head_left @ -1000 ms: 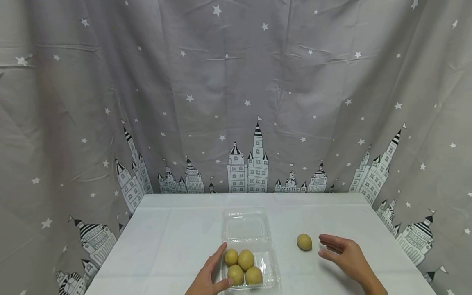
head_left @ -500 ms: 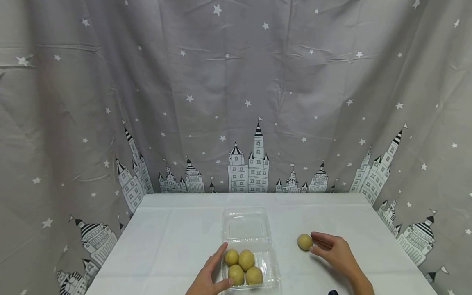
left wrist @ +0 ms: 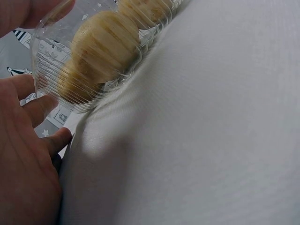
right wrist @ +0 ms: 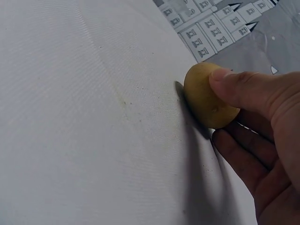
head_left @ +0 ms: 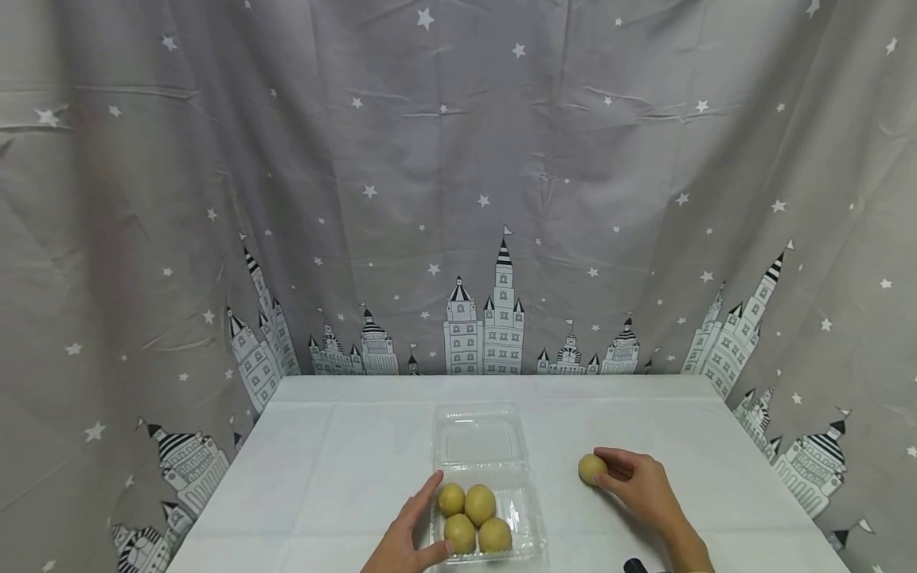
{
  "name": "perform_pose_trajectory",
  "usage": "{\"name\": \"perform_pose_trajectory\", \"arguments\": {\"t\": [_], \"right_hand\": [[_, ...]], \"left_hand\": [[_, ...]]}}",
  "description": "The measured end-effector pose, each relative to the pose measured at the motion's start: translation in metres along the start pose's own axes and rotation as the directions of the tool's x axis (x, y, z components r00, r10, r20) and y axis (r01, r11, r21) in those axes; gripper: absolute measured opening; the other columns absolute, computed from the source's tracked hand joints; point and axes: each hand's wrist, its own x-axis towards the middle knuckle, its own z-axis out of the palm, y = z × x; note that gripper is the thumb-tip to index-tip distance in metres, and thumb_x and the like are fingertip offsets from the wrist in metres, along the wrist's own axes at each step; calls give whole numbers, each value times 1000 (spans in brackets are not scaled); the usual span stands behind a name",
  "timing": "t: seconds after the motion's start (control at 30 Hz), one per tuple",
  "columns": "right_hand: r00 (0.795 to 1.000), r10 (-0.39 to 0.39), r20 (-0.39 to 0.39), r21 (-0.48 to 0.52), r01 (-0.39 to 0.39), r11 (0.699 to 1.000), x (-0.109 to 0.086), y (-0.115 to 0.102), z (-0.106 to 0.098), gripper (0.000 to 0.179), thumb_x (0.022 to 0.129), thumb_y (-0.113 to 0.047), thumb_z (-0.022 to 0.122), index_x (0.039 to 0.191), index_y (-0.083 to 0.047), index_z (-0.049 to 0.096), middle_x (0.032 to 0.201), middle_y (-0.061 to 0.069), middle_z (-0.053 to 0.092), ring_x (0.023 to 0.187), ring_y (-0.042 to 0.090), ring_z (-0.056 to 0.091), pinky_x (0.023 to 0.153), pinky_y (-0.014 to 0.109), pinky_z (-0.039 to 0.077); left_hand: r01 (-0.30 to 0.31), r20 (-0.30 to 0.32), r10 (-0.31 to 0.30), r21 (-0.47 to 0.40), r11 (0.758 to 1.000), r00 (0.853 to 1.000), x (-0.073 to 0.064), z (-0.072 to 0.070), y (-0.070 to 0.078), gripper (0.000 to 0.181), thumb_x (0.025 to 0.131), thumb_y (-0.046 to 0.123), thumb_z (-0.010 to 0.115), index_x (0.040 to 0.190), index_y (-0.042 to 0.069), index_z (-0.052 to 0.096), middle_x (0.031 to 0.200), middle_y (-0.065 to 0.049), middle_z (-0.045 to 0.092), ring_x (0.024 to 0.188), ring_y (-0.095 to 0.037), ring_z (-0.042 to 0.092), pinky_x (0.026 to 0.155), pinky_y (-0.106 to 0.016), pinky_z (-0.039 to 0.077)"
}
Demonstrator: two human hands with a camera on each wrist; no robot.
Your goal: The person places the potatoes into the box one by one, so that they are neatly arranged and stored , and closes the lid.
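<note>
My right hand [head_left: 643, 487] pinches a yellow-brown potato [right wrist: 204, 96] on the white table, right of the container. In the right wrist view the thumb [right wrist: 241, 86] presses on its upper side, with the fingers behind and below. A hinged clear plastic container [head_left: 528, 509] lies with its lid [head_left: 478, 439] folded back flat. Several more potatoes [head_left: 479, 504] sit together in the left part of its base. My left hand [head_left: 408, 532] holds the base at its near left corner, thumb at the front rim and fingers along the ridged side wall [left wrist: 70, 96].
The white cloth-covered table [head_left: 344, 446] reaches back to a grey curtain [head_left: 401, 159] printed with stars and castles. A small black object [head_left: 634, 566] shows beside my right wrist at the bottom edge.
My right hand has moved left to the single potato and closed its thumb and fingers on it. The left hand and the container have stayed in place.
</note>
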Motion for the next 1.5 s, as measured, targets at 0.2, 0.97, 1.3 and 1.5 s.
{"name": "perform_pose_trajectory", "arguments": {"t": [0.2, 0.97, 1.3, 1.5], "right_hand": [[1000, -9, 10, -11, 9, 1000, -1, -1, -2, 44, 89, -10, 90, 131, -3, 78, 128, 15, 80, 117, 29, 80, 97, 29, 65], [929, -322, 184, 94, 309, 946, -12, -73, 5, 42, 93, -22, 88, 130, -4, 78, 128, 8, 81, 112, 23, 81, 100, 36, 65], [870, -400, 288, 75, 396, 915, -13, -97, 22, 38, 96, -23, 86, 129, -6, 79, 125, 2, 82, 112, 16, 80, 102, 35, 65], [834, -419, 359, 49, 432, 901, -13, -104, 31, 37, 95, -19, 85, 129, -5, 79, 125, 0, 82, 111, 10, 79, 103, 36, 64]], "left_hand": [[13, 2, -13, 11, 1000, 1000, 0, 0, 0, 100, 88, 33, 84, 173, 16, 34, 177, -26, 31, 159, -72, 8, 118, -94, 8], [-8, -5, 7, -3, 1000, 1000, -2, 0, 2, 100, 87, 29, 85, 173, 14, 35, 177, -25, 32, 161, -67, 13, 124, -88, 6], [-18, -13, 18, -3, 1000, 1000, -1, 1, 2, 100, 86, 29, 84, 172, 15, 36, 177, -24, 33, 161, -67, 13, 124, -88, 6], [-10, -14, 10, 7, 1000, 1000, -2, 1, 1, 100, 86, 31, 85, 172, 14, 36, 177, -25, 32, 161, -68, 13, 121, -90, 9]]}}
